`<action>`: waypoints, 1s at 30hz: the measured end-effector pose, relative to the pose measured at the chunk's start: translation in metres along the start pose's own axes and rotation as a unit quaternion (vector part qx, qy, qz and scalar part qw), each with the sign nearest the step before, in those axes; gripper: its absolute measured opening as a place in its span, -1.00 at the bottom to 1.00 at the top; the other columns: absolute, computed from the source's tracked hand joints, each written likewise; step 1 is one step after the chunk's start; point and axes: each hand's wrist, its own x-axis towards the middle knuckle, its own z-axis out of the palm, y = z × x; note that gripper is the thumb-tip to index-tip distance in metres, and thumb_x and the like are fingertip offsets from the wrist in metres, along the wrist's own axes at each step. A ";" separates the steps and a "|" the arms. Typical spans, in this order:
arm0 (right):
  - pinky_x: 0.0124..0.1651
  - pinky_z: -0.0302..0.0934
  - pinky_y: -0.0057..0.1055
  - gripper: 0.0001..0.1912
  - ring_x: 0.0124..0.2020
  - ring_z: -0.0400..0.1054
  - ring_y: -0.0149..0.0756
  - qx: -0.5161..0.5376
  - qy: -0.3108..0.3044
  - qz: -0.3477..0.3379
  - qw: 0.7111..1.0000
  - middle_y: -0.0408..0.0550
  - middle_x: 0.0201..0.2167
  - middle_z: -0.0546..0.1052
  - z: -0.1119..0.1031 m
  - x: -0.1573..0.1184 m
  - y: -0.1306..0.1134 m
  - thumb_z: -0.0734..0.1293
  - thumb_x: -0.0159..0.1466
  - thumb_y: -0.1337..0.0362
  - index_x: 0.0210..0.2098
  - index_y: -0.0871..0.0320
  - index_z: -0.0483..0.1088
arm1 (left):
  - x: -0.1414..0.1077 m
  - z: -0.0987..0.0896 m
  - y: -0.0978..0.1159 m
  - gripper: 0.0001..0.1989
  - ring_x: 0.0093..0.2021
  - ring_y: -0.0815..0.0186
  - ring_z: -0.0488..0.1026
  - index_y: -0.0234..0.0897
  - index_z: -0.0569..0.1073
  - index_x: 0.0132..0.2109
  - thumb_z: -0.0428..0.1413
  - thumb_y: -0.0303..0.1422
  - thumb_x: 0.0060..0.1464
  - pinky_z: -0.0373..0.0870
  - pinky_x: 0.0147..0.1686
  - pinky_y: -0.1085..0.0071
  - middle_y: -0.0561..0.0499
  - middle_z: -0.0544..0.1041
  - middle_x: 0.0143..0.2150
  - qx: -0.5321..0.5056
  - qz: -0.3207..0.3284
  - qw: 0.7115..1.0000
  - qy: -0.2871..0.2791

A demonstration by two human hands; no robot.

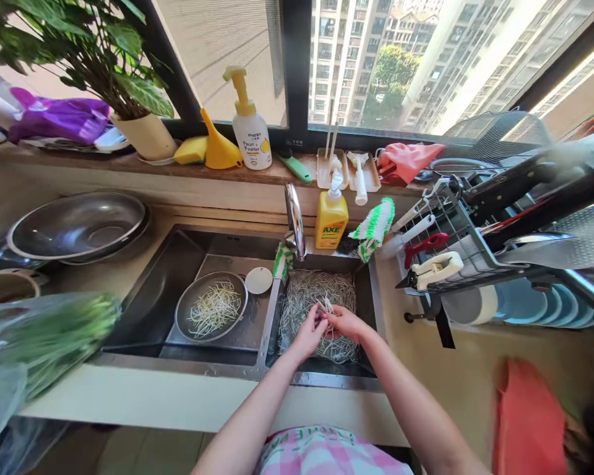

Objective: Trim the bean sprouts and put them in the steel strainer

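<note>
Below window (228,53), 2-basin sink (268,330) in counter (168,399); left grip (309,334), right grip (347,322) pinching sprouts (326,304).

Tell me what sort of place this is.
Most likely a home kitchen: there's a double sink holding what look like sprouts, a wire rack with utensils, and a row of blue plates.

Shot from a single head-worn camera, facing forward and steeply down from above the checked apron (327,455) at the bottom edge. Aimed at the sink (268,333) from close by, with left hand (311,332) and right hand (347,323) below centre. Framed wide enough to take in the window (297,66) and distant buildings (346,59) across the top of the frame.
</note>
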 end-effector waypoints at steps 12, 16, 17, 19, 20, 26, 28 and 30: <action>-0.17 0.18 -0.41 -0.62 -0.33 0.34 -0.42 0.149 -0.078 -0.033 0.985 -0.10 -0.29 0.46 0.007 -0.024 -0.008 0.43 -0.11 0.23 -0.28 0.15 0.39 | -0.003 -0.001 0.009 -0.63 -0.13 0.31 0.36 -0.23 0.22 -0.12 0.11 -0.25 -0.08 0.24 -0.15 0.37 -0.09 0.38 -0.08 -0.174 -0.009 0.984 -0.025; -0.25 0.21 -0.40 -0.71 -0.39 0.34 -0.40 0.103 -0.003 -0.055 0.993 -0.12 -0.37 0.48 0.023 -0.015 0.002 0.36 -0.03 0.18 -0.32 0.16 0.39 | -0.008 0.005 0.000 -0.58 -0.30 0.38 0.40 -0.21 0.24 -0.06 0.10 -0.21 -0.08 0.29 -0.36 0.47 -0.03 0.42 -0.19 -0.311 -0.068 0.948 0.017; -0.29 0.22 -0.40 -0.73 -0.41 0.34 -0.39 0.074 0.016 -0.059 0.995 -0.12 -0.40 0.48 0.026 -0.013 0.005 0.33 0.00 0.19 -0.32 0.17 0.39 | -0.008 0.007 -0.003 -0.57 -0.33 0.39 0.40 -0.21 0.26 -0.06 0.12 -0.21 -0.10 0.30 -0.37 0.47 -0.03 0.43 -0.20 -0.342 -0.084 0.935 0.033; -0.35 0.22 -0.42 -0.78 -0.45 0.34 -0.37 -0.021 0.068 -0.071 0.995 -0.11 -0.46 0.47 0.028 -0.008 0.010 0.28 0.04 0.24 -0.32 0.19 0.39 | -0.008 0.009 -0.007 -0.59 -0.37 0.40 0.41 -0.25 0.31 -0.09 0.13 -0.22 -0.11 0.32 -0.37 0.45 -0.02 0.45 -0.25 -0.405 -0.119 0.905 0.056; -0.38 0.21 -0.43 -0.80 -0.47 0.33 -0.36 -0.084 0.102 -0.079 0.988 -0.10 -0.49 0.47 0.029 -0.007 0.012 0.27 0.05 0.28 -0.34 0.20 0.40 | -0.008 0.009 -0.008 -0.62 -0.38 0.40 0.41 -0.29 0.34 -0.13 0.13 -0.22 -0.11 0.33 -0.37 0.45 -0.02 0.46 -0.28 -0.434 -0.137 0.888 0.060; -0.30 0.19 -0.40 -0.79 -0.38 0.33 -0.28 -0.370 0.251 -0.163 0.880 0.00 -0.40 0.46 0.037 -0.016 0.015 0.24 0.04 0.41 -0.31 0.17 0.41 | -0.005 0.008 -0.002 -0.74 -0.47 0.40 0.42 -0.42 0.41 -0.32 0.08 -0.25 -0.04 0.34 -0.44 0.50 -0.06 0.48 -0.43 -0.501 -0.194 0.843 0.017; -0.24 0.19 -0.39 -0.72 -0.29 0.33 -0.26 -0.387 0.244 -0.198 0.867 0.02 -0.31 0.45 0.042 -0.020 0.017 0.22 0.06 0.42 -0.22 0.15 0.39 | -0.004 0.006 0.000 -0.82 -0.48 0.41 0.41 -0.42 0.42 -0.34 0.11 -0.34 -0.05 0.33 -0.45 0.52 -0.04 0.48 -0.46 -0.485 -0.196 0.852 0.011; -0.17 0.19 -0.37 -0.69 -0.23 0.32 -0.26 -0.368 0.236 -0.228 0.870 0.02 -0.26 0.45 0.044 -0.024 0.020 0.19 0.09 0.42 -0.16 0.14 0.37 | -0.003 0.004 0.001 -0.87 -0.46 0.41 0.42 -0.42 0.42 -0.35 0.12 -0.40 -0.07 0.34 -0.43 0.53 -0.03 0.48 -0.46 -0.470 -0.202 0.859 0.014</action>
